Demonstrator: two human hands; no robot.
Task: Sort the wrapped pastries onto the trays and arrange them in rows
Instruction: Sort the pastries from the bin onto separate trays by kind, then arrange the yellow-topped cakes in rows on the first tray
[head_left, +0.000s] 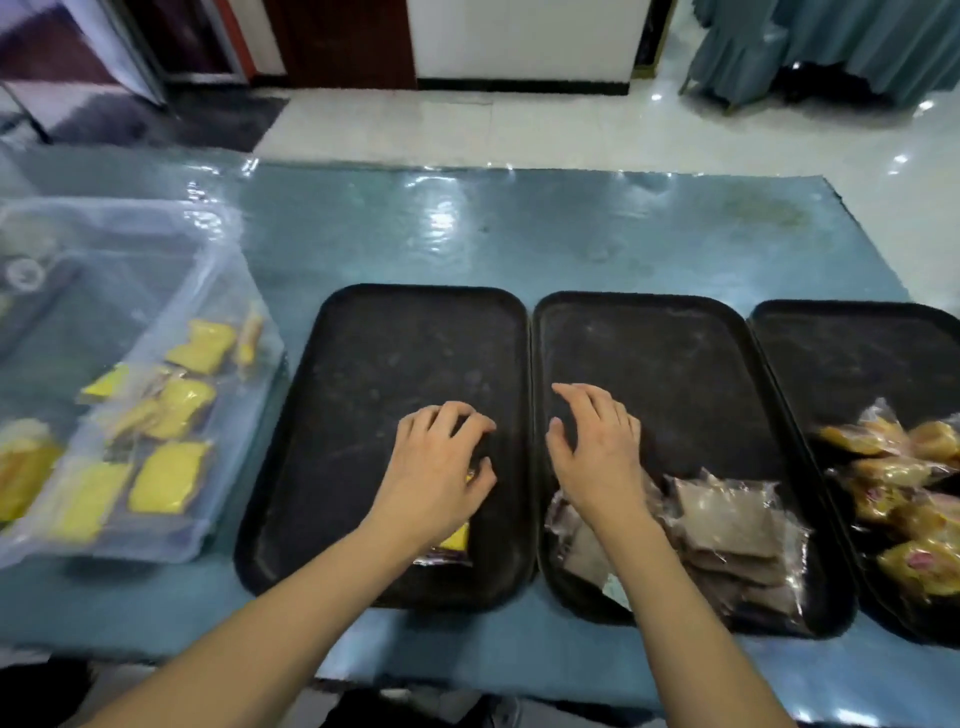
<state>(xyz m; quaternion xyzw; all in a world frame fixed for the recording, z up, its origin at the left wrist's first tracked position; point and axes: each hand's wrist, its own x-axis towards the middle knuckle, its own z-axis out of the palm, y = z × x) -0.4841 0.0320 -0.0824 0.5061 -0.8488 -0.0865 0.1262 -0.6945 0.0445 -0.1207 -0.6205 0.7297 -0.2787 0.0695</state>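
- Yellow wrapped pastry (457, 538) is covered on the left black plastic tray (363, 364) by the left hand (436, 467), fingers (467, 415) curled.
- Right hand (597, 457), fingers spread, hovers over the middle black tray (675, 364); brown wrapped pastries (727, 525) lie at 5 o'clock.
- Slippery wrap could skew the row.

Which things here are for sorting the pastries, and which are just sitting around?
For the job: three black trays, yellow pastries in the clear bin, brown pastries, golden pastries, left hand, right hand.

Just around: blue table cover, teal curtain.
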